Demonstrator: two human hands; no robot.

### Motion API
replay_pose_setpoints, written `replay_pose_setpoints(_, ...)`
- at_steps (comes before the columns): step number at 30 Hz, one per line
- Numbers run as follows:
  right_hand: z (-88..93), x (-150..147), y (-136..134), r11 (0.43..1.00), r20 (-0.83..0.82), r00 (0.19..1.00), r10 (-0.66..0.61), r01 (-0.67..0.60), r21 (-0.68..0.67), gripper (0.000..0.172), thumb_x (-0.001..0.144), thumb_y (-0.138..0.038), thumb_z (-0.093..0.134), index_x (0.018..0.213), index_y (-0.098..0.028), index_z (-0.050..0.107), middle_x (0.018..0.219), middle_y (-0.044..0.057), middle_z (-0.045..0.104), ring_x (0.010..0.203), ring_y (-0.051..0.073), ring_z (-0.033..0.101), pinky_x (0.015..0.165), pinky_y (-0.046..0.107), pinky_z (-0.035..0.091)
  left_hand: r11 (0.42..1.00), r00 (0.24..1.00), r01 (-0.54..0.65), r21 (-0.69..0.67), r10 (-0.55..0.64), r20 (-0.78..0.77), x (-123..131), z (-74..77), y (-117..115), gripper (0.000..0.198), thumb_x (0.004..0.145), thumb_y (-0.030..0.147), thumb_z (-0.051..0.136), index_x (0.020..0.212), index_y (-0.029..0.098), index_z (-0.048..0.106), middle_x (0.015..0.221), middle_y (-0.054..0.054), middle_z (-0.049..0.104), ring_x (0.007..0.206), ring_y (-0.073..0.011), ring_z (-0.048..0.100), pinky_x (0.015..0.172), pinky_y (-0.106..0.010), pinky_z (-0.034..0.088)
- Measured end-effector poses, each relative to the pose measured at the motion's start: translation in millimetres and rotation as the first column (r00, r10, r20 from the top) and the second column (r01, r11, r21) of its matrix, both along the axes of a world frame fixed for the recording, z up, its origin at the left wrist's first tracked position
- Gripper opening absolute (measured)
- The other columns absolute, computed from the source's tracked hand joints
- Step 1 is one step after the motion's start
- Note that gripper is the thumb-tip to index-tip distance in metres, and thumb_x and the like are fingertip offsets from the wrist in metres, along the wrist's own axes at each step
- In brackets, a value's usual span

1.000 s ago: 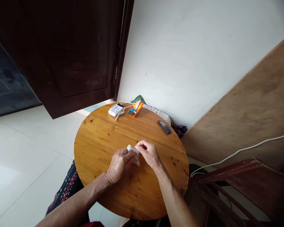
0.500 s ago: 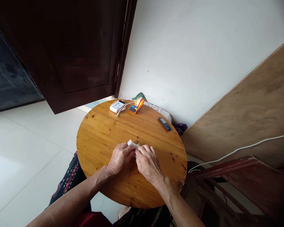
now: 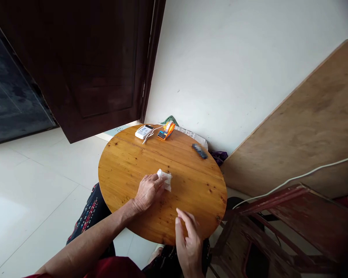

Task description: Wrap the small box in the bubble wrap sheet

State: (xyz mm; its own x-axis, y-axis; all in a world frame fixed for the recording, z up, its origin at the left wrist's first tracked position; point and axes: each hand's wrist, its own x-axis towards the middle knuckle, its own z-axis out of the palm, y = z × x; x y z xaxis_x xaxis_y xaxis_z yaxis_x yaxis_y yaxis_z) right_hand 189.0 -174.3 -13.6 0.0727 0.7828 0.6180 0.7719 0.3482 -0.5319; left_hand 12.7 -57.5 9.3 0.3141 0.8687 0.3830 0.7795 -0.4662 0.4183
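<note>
A small white crinkled packet [image 3: 168,177] lies near the middle of the round wooden table [image 3: 124,158]. My left hand [image 3: 149,190] is closed on its near left side, with the index finger stretched across it; the other fingertips are partly hidden. What the packet contains cannot be made out. Back near the table's front edge, my right hand [image 3: 190,241] is lifted off the packet, empty, its thumb and fingers apart.
Toward the far edge are a white device with a cable [image 3: 144,132] and an orange tape dispenser [image 3: 166,131]. A dark blurred-out object [image 3: 200,151] lies at the right. A dark red wooden chair [image 3: 287,208] stands beside the table, and a brown door [image 3: 104,65] hangs beyond it.
My right hand has let go of the packet and drawn back toward me, its fingers now apart. The packet lies flatter and shows more of itself, while my left hand stays at it.
</note>
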Motion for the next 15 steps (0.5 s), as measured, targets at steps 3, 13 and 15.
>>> replay_pose_setpoints(3,-13.9,-1,-28,0.999,-0.119,0.992,-0.047,0.044,-0.029,0.021,0.094,-0.023,0.054,0.108,-0.019,0.07,0.101,0.009,0.072,0.091,0.02,0.069,0.08,0.03,0.055,0.998,0.999,0.012,0.067,-0.014,0.043,-11,-2.0,-19,0.027,0.094,0.026,0.053,0.119,0.024,0.065,0.081,-0.004,0.064,0.072,-0.0177,0.06,0.072,-0.03,0.047)
replay_pose_setpoints(13,-12.0,-9,-22,0.992,-0.257,0.964,-0.074,0.046,-0.115,0.022,0.092,-0.031,0.057,0.103,-0.019,0.073,0.099,0.011,0.074,0.086,0.021,0.07,0.078,0.031,0.058,0.99,0.981,0.049,0.129,-0.072,0.182,-27,-25.5,-72,0.021,0.093,0.018,0.047,0.102,0.019,0.066,0.076,-0.004,0.063,0.068,-0.0186,0.059,0.065,-0.032,0.048)
replay_pose_setpoints(15,-5.6,-10,-15,0.992,-0.263,0.964,-0.046,0.014,-0.122,0.022,0.092,-0.03,0.057,0.103,-0.019,0.072,0.097,0.01,0.074,0.083,0.02,0.071,0.073,0.029,0.058,0.992,0.977,0.037,0.121,-0.062,0.206,-25,-24.0,-66,0.022,0.093,0.016,0.047,0.1,0.019,0.067,0.076,-0.004,0.063,0.068,-0.0181,0.059,0.065,-0.031,0.049)
